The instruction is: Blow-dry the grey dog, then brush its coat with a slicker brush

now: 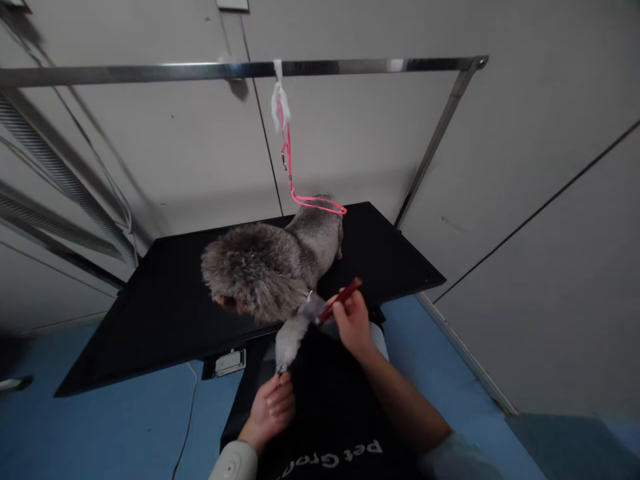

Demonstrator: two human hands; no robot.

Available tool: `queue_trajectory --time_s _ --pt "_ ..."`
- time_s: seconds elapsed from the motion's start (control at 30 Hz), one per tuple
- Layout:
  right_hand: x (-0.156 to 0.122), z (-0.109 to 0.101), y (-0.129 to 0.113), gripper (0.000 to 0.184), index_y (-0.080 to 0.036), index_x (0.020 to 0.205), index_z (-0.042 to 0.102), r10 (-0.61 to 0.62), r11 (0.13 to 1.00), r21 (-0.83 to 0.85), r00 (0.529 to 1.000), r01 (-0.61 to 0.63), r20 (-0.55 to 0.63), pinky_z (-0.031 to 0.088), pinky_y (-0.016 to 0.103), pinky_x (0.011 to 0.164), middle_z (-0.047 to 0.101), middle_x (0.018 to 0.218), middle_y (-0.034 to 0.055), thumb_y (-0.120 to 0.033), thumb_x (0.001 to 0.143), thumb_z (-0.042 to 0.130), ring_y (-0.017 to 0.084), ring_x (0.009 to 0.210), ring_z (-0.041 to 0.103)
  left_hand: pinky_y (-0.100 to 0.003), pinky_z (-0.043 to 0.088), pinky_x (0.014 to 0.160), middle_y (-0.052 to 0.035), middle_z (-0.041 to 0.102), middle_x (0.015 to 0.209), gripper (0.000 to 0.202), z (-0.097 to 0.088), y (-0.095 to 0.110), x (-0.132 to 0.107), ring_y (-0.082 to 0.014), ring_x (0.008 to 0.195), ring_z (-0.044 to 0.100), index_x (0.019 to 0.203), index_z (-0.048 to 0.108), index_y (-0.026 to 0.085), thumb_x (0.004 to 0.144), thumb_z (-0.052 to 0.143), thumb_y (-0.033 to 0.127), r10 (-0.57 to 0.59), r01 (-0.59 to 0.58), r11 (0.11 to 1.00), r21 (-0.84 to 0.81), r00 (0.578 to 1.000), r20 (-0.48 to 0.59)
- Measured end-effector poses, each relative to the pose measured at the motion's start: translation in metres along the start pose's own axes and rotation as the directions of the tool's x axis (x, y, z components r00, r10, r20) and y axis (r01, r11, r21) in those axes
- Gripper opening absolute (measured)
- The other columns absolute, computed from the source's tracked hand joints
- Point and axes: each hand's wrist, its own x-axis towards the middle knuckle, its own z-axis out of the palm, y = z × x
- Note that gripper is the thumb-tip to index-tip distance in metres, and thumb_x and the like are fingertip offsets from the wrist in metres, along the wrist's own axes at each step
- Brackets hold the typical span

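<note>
A grey, curly-coated dog (253, 263) is on the black table, its fluffy head end toward me on the left and its close-cut back stretching away. One pale foreleg (290, 340) reaches out over the table's near edge. My left hand (273, 403) is closed on the paw at the end of that leg. In my right hand (353, 323) is a slim, dark red-handled grooming tool (340, 301), slanted down toward the upper part of the leg. Its working end is blurred against the fur, so I cannot tell its kind or whether it touches.
A pink loop leash (320, 201) hangs from a metal bar (350, 67) and circles over the dog's far end. The black table (165, 287) stands against a pale wall. Ribbed hoses (55, 160) run at left. My black apron (330, 407) is close below.
</note>
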Motion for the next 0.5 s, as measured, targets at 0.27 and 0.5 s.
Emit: queue_trajectory --time_s 0.27,0.5 --pt "-0.007 0.006 0.007 0.022 -0.023 0.099 0.045 0.017 0.999 0.038 0.999 -0.016 -0.037 0.052 0.032 0.071 0.064 0.080 0.0009 -0.029 0.080 0.054 0.015 0.073 0.063 -0.008 0.018 0.028 0.0125 0.026 0.039 0.023 -0.014 -0.006 -0.004 -0.0007 0.029 0.005 0.070 0.043 0.019 0.087 0.054 0.029 0.027 -0.022 0.997 -0.080 0.998 0.058" --pt "0.005 -0.010 0.028 0.020 -0.022 0.092 0.047 0.092 0.995 0.038 0.981 -0.087 -0.172 0.046 0.025 0.052 0.058 0.065 -0.0034 -0.036 0.080 0.051 0.012 0.053 0.054 -0.010 0.020 0.030 0.0117 0.026 0.042 0.021 -0.004 0.007 0.007 -0.0029 0.030 0.016 0.074 0.048 0.019 0.085 0.058 0.035 0.037 -0.039 0.989 0.143 0.999 0.014"
